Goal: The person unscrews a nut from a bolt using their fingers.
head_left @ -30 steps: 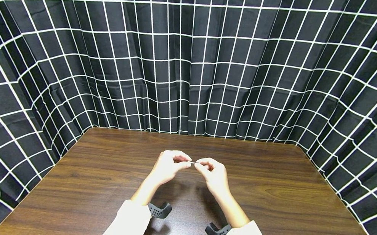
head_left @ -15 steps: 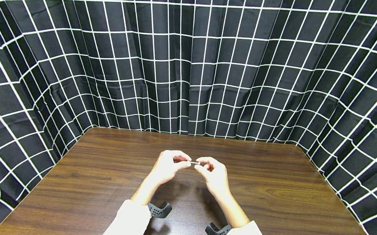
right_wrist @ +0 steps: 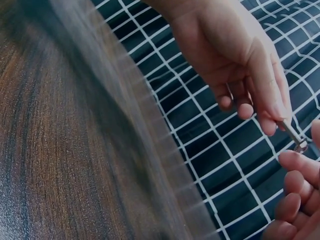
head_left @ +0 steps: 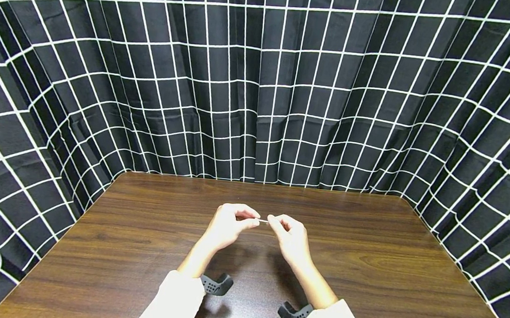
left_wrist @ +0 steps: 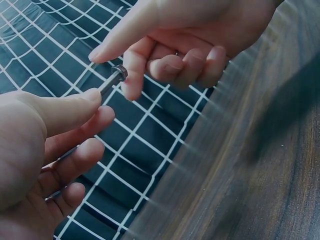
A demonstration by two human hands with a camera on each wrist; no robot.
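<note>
My left hand [head_left: 226, 226] pinches a slim metal bolt [left_wrist: 109, 83] between thumb and index finger, above the table. The bolt points across toward my right hand [head_left: 292, 238], with a six-sided piece, nut or head, [left_wrist: 119, 73] at its far end. My right index fingertip is right at this six-sided end in the left wrist view, while the right thumb stands a small gap off it. The other right fingers are curled in loosely. From the right wrist view the bolt's shaft [right_wrist: 290, 131] sticks out past the left fingertips.
A brown wood-grain table [head_left: 144, 235] lies under both hands. Behind and on both sides hangs a black curtain with a white grid [head_left: 262, 92]. Dark wrist mounts [head_left: 217, 284] sit at both cuffs, above the tabletop.
My right thumb has slid forward and up across the bolt's end, so the right fingers sit differently there. The left hand keeps its place and its pinch on the bolt.
</note>
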